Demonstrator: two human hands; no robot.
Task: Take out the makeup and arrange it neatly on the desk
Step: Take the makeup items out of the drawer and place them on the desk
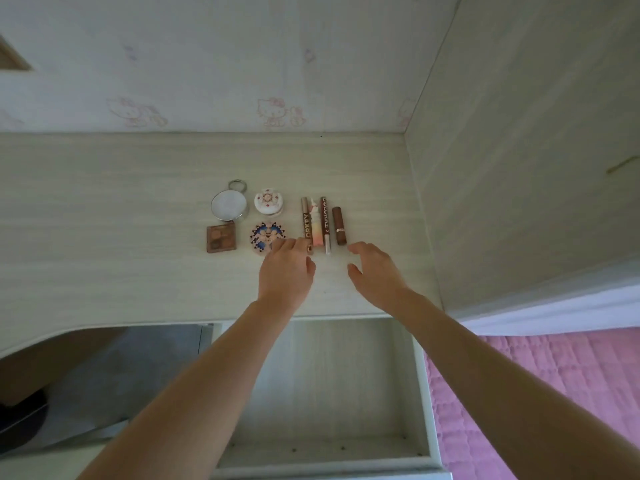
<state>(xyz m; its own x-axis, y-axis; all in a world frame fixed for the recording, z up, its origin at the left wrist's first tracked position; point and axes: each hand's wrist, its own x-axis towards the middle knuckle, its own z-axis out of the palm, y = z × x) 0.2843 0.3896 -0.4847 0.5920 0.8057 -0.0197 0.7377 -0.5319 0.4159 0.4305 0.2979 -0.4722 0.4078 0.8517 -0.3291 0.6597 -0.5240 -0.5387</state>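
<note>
Makeup lies in rows on the pale wooden desk. At the left sit a round silver mirror compact, a white patterned round case, a brown eyeshadow palette and a blue patterned round compact. To their right lie a brown lettered tube, a pink-white tube, a dark brown pencil and a brown lipstick. My left hand touches the near end of the lettered tube with relaxed fingers. My right hand hovers open just below the lipstick, holding nothing.
An open drawer juts out below the desk edge, under my forearms. A side panel walls the desk on the right. A pink quilt lies at the lower right. A patterned wall backs the desk.
</note>
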